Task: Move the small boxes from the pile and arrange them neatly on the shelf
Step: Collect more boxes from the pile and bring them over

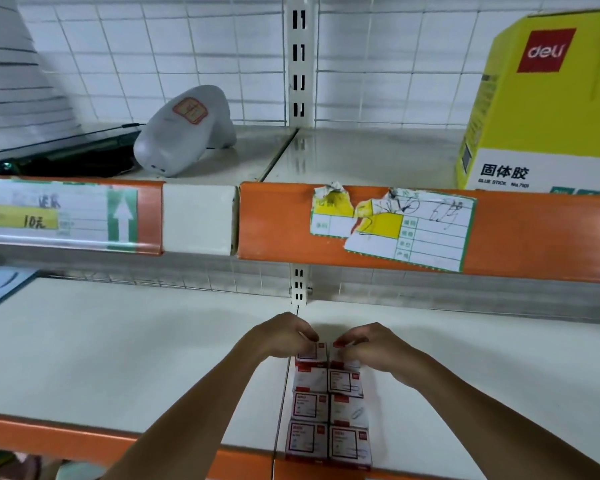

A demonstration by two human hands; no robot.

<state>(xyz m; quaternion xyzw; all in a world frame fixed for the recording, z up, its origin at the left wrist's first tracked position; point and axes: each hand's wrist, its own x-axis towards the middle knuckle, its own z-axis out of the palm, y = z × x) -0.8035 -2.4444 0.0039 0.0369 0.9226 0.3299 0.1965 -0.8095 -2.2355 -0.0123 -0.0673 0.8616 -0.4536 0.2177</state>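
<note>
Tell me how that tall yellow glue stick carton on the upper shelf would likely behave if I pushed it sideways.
The yellow carton looks like stiff cardboard, so it should keep its shape. It stands taller than wide, so a high push may tip it; a low push would probably slide it along the smooth upper shelf. Its weight cannot be told from here.

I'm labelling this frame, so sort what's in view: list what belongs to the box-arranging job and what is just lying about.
Part of the job:
- small boxes, two columns on the lower shelf
- left hand on the rear left box
- right hand on the rear right box

Just lying about:
- barcode scanner
- yellow glue-stick carton
- torn price label
- blue-edged sheet
</note>
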